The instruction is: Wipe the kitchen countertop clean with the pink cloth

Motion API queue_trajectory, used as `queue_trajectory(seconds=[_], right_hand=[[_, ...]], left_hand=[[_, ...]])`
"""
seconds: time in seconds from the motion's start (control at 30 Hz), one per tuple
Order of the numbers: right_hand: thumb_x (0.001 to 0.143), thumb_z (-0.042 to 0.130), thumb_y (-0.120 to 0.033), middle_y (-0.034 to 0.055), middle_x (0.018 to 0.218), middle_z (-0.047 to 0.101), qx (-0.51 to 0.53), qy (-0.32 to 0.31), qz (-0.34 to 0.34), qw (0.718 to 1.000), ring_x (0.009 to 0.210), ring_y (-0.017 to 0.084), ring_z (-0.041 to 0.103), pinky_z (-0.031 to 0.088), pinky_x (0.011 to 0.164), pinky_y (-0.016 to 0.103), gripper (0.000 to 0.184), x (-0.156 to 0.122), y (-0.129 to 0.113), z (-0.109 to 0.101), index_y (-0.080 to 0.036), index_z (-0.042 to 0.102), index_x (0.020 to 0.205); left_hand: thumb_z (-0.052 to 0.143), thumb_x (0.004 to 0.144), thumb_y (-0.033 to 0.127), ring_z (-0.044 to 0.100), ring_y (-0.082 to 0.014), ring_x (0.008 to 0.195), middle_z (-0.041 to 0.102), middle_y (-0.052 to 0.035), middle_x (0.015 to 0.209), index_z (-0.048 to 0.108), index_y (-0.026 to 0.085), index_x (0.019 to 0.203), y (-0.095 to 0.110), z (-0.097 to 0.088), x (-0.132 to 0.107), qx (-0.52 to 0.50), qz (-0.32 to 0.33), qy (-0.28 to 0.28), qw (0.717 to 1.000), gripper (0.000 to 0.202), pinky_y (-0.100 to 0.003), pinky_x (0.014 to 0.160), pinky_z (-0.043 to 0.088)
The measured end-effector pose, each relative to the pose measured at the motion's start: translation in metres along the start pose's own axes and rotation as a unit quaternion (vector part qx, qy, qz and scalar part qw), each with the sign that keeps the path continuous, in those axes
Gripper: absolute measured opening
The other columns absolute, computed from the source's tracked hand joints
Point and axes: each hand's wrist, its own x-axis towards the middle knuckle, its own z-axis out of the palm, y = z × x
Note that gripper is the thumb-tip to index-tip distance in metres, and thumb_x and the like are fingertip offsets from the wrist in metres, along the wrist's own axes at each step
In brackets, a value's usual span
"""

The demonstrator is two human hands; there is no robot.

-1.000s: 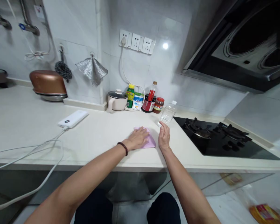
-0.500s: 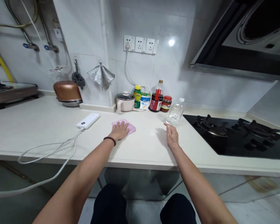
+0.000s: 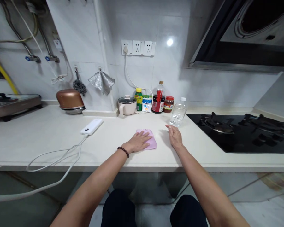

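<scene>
A folded pink cloth (image 3: 152, 142) lies on the white countertop. My left hand (image 3: 139, 142), with a dark beaded bracelet at its wrist, rests flat on the cloth with its fingers stretched out. My right hand (image 3: 174, 135) stands on its side on the counter, loosely curved, the tip of a digit sticking out to the left. Nothing shows in it, though some of its fingers are hidden. Just behind it is a clear plastic bottle (image 3: 179, 113) with a white cap; whether the two touch, I cannot tell.
A white power bank (image 3: 92, 126) with a looped cable (image 3: 71, 151) lies to the left. At the wall stand a small pink pot (image 3: 127, 106), a green bottle (image 3: 139, 100) and a red-lidded jar (image 3: 168, 104). A black gas hob (image 3: 241, 138) is at the right.
My left hand has slid the pink cloth to the right and nearer the front edge. My right hand stays beside the bottle. The view has shifted slightly.
</scene>
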Motion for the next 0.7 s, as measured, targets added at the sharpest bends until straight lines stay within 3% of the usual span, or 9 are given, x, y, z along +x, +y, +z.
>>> queue_trajectory(seconds=[0.1,0.3,0.4,0.53,0.7], right_hand=[[0.099,0.029,-0.06,0.0085,0.111,0.075,-0.002,-0.007,0.007,1.0,0.11,0.026,0.06,0.044,0.104,0.047,0.061,0.0,0.001,-0.002,-0.022,0.076,0.107],[0.097,0.031,-0.063,0.009,0.114,0.074,-0.005,-0.009,0.03,1.0,0.112,0.027,0.061,0.045,0.104,0.046,0.062,0.0,0.003,-0.006,-0.021,0.077,0.106],[0.097,0.031,-0.063,0.0105,0.116,0.074,-0.001,-0.016,0.035,0.999,0.113,0.028,0.061,0.045,0.104,0.048,0.064,0.0,0.006,-0.007,-0.02,0.077,0.106],[0.096,0.032,-0.065,0.0106,0.116,0.074,0.007,-0.019,0.04,0.999,0.113,0.029,0.062,0.046,0.103,0.048,0.064,-0.001,0.009,-0.006,-0.02,0.077,0.106],[0.096,0.033,-0.063,0.0099,0.114,0.075,0.022,-0.018,0.041,0.999,0.11,0.029,0.063,0.048,0.101,0.049,0.062,-0.001,0.007,-0.005,-0.02,0.077,0.105]], left_hand=[[0.024,0.1,0.061,0.012,-0.0293,0.156,0.02,-0.0006,0.17,0.031,0.035,0.158,0.001,0.0,0.006,0.0,0.002,0.009,1.0,0.064,-0.051,0.123,0.015],[0.023,0.1,0.057,0.017,-0.0393,0.154,0.02,-0.012,0.169,0.032,0.026,0.157,-0.051,-0.007,-0.004,0.004,-0.247,0.056,0.967,0.066,-0.063,0.119,0.018],[0.024,0.099,0.056,0.016,-0.0423,0.153,0.018,-0.0145,0.169,0.033,0.024,0.156,-0.076,-0.01,-0.016,-0.005,-0.329,0.067,0.942,0.066,-0.065,0.118,0.019],[0.025,0.098,0.056,0.014,-0.0441,0.153,0.015,-0.0135,0.17,0.032,0.025,0.158,-0.095,-0.014,-0.035,-0.006,-0.358,0.053,0.932,0.068,-0.065,0.118,0.018],[0.022,0.099,0.056,0.015,-0.043,0.154,0.015,-0.0125,0.17,0.027,0.025,0.16,-0.1,-0.018,-0.063,0.016,-0.357,0.028,0.934,0.069,-0.063,0.119,0.019]])
